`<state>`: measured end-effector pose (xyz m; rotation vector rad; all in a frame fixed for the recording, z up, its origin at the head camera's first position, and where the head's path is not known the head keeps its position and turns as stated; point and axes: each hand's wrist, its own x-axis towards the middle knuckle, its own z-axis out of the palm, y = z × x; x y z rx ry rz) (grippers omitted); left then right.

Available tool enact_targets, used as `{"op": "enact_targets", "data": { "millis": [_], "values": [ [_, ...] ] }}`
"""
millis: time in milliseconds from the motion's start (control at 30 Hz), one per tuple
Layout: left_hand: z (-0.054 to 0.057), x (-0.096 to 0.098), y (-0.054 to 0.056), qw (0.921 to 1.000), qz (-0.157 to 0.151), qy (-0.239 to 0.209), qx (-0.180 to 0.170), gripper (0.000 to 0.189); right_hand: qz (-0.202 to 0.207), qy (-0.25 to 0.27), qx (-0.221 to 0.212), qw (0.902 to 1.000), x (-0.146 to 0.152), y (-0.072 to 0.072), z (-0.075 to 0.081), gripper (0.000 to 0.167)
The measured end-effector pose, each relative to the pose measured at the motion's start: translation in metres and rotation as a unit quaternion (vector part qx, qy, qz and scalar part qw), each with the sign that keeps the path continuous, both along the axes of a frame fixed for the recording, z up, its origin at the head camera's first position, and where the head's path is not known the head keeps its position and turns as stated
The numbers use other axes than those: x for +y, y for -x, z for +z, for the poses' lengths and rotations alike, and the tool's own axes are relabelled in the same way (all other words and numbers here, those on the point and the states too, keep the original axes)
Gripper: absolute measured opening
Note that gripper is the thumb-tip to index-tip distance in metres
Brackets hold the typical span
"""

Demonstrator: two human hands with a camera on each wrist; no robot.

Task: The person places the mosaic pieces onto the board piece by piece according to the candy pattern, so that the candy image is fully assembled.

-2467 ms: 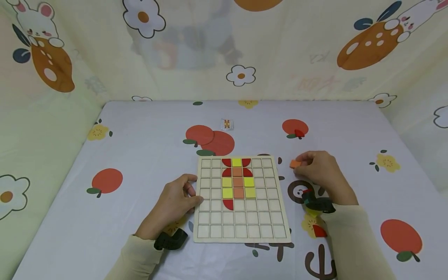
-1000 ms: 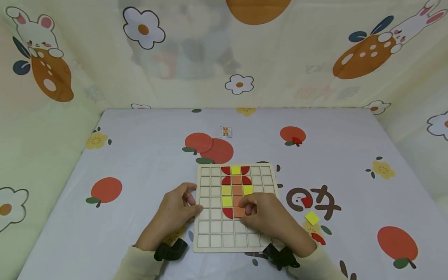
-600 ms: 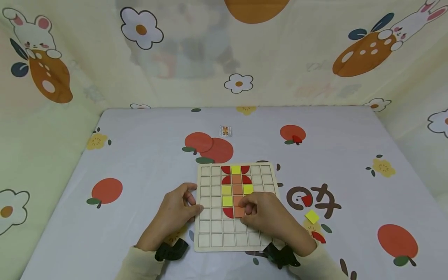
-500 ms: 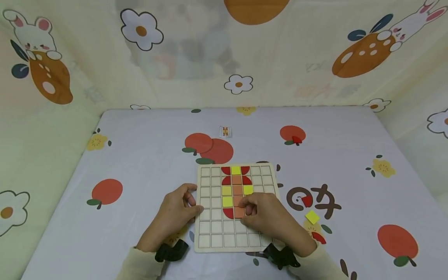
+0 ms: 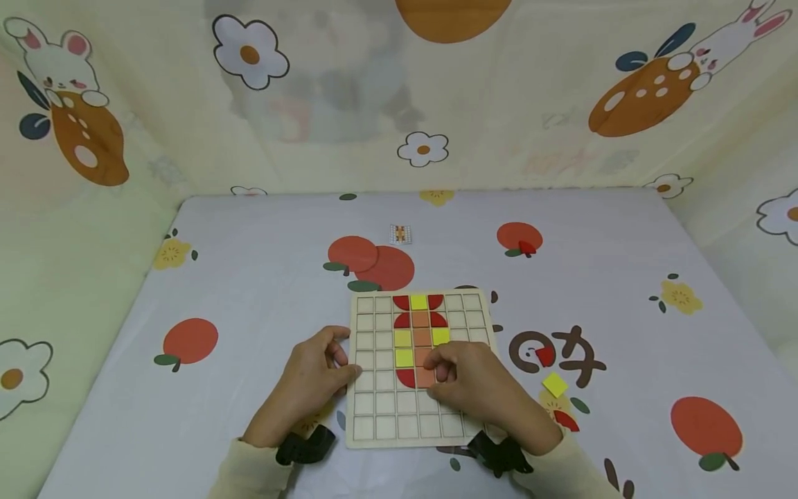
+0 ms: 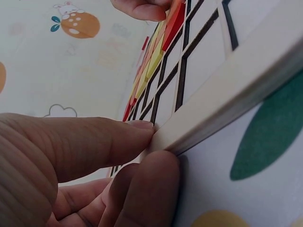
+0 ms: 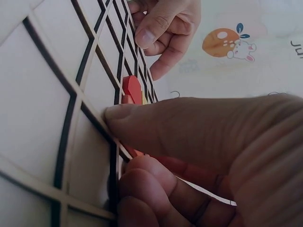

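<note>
A pale wooden grid board (image 5: 411,443) lies on the table, with red quarter-round, yellow square and orange square tiles in its middle columns. At its left edge, the thumb and fingers of my left hand (image 5: 314,371) grip the rim; the left wrist view shows the thumb (image 6: 109,142) on top and a fingertip against the side. My right hand (image 5: 476,381) is over the board, its thumb and fingers pinching an orange square tile (image 5: 425,378) beside a red quarter-round tile (image 5: 406,378). That hand hides the cells to the right.
Right of the board lie a loose yellow square tile (image 5: 554,384) and red quarter-round tiles (image 5: 545,357), one (image 5: 566,421) nearer my right wrist. Another red tile (image 5: 526,248) is farther back. A small patterned card (image 5: 400,234) lies beyond the board on the fruit-printed cloth.
My right hand has carried the orange tile leftward from beside the board to the cell right of the lower red tile. For the last second both hands have stayed nearly still.
</note>
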<state>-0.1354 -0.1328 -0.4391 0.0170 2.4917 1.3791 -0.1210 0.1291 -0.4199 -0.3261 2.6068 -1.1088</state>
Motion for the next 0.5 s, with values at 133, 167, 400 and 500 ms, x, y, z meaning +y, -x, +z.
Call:
{"op": "enact_targets", "data": {
  "millis": [133,167,400,500],
  "values": [
    [0.0005,0.0002,0.0002,1.0000,0.004,0.006,-0.002,0.056,-0.001,-0.001,0.005,1.0000,-0.0006,-0.0002,0.0001,0.023],
    [0.0008,0.0004,0.0004,1.0000,0.004,0.007,-0.002,0.057,-0.001,-0.003,0.007,1.0000,-0.0008,0.0000,0.0003,0.023],
    [0.0021,0.0010,0.0006,0.9999,0.007,0.008,-0.006,0.057,-0.007,-0.013,0.001,0.9999,-0.0012,-0.0008,0.0006,0.021],
    [0.0020,0.0008,0.0005,0.9999,0.007,0.008,-0.007,0.057,0.003,-0.007,0.008,0.9999,0.0005,-0.0001,-0.0008,0.020]
  ]
}}
